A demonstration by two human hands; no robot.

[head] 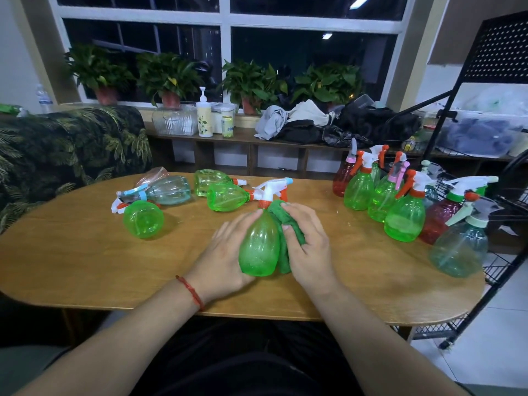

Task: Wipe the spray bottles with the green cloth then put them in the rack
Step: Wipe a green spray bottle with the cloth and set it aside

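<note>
A green spray bottle [258, 247] with a white and orange trigger head stands in the middle of the wooden table [85, 261]. My left hand [225, 254] grips its left side. My right hand [307, 238] holds the green cloth [281, 215] pressed against the bottle's right side. Several unheld spray bottles [160, 192] lie on their sides at the back left of the table. Several more, green, red and pale blue [404, 215], stand upright at the right end. The black wire rack [503, 270] stands just beyond the table's right end.
A sofa with a leaf-print cover [65, 150] is at the left. Behind the table a low wooden shelf [245, 138] carries a pump bottle, a can, clear boxes and piled clothes. Potted plants [251, 84] line the window sill.
</note>
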